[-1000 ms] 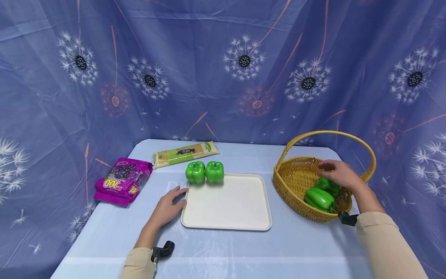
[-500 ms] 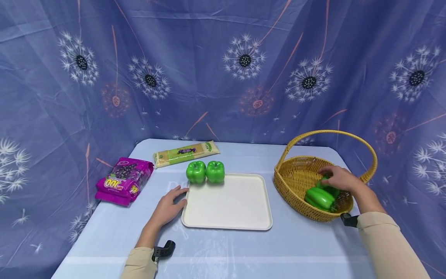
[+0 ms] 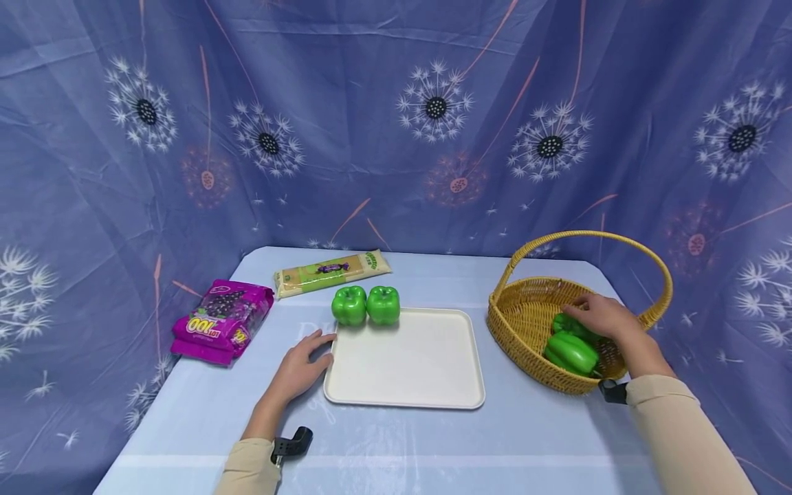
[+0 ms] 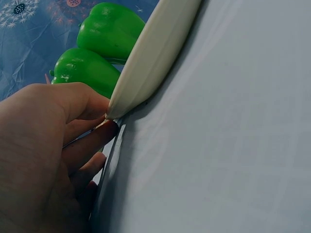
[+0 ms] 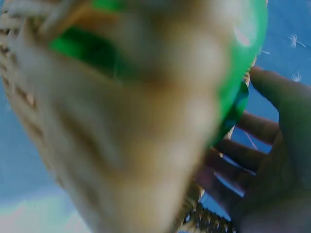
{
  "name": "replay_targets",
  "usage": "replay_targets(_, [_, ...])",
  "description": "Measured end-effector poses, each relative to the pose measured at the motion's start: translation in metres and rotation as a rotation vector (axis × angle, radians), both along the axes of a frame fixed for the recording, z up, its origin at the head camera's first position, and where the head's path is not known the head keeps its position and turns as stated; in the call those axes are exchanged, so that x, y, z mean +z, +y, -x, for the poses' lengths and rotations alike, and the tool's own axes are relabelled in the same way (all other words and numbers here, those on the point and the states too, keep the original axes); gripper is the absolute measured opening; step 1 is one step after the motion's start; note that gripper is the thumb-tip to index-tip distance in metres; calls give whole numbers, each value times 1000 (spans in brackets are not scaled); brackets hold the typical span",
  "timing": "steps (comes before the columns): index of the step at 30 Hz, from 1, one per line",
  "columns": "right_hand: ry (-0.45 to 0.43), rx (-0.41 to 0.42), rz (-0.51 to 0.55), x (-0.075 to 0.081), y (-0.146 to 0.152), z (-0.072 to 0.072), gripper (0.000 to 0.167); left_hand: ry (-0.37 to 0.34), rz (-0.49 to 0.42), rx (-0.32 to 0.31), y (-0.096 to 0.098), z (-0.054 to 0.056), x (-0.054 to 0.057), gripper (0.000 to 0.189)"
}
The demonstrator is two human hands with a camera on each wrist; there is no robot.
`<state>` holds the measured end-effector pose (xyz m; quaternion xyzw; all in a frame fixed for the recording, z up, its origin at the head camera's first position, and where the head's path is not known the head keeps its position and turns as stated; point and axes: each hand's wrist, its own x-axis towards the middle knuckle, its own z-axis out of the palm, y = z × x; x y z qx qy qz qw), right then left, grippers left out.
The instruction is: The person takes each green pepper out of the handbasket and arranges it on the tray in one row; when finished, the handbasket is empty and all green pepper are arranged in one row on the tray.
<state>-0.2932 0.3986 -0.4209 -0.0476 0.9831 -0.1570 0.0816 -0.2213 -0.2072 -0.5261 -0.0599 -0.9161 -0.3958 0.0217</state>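
Note:
My left hand [image 3: 301, 368] rests at the left edge of a white rectangular tray [image 3: 405, 364], its fingertips touching the rim. In the left wrist view the thumb and fingers meet the tray's corner. Two green bell peppers [image 3: 349, 306] stand side by side at the tray's far left corner. Inside a wicker basket [image 3: 516, 340] on the right, my right hand [image 3: 609, 320] grips the rear green bell pepper [image 3: 568, 325] from above, covering part of it. Another green bell pepper [image 3: 572, 353] lies in front of that one. The basket's blurred weave hides much of the right wrist view.
A purple candy bag [image 3: 223, 320] lies at the table's left edge. Behind the tray is a long beige and green packet [image 3: 331, 273]. The basket's tall handle [image 3: 594, 234] arches over the right hand. A blue dandelion-print cloth [image 3: 371, 137] hangs behind the table.
My right hand has come down onto the rear bell pepper and taken hold of it. That pepper has shifted slightly left in the basket. The left hand stays at the tray edge.

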Motion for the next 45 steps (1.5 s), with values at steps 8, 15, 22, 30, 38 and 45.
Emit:
replay_targets(8, [11, 113, 133, 6, 3, -6, 54, 3, -1, 2, 0, 1, 3, 43])
replay_targets(15, [-80, 186, 222, 7, 5, -8, 57, -1, -2, -12, -1, 0, 0, 42])
replay_targets(22, [-70, 186, 143, 1, 4, -3, 63, 16, -6, -10, -1, 0, 0, 42])
replay_targets(30, [-58, 136, 58, -1, 3, -1, 71, 9, -11, -8, 2, 0, 0, 42])
replay_targets(38, [10, 105, 42, 4, 1, -3, 80, 4, -5, -15, 4, -1, -1, 42])
replay_targets(45, [75, 112, 112, 6, -7, 1, 82, 15, -2, -14, 1, -2, -1, 42])
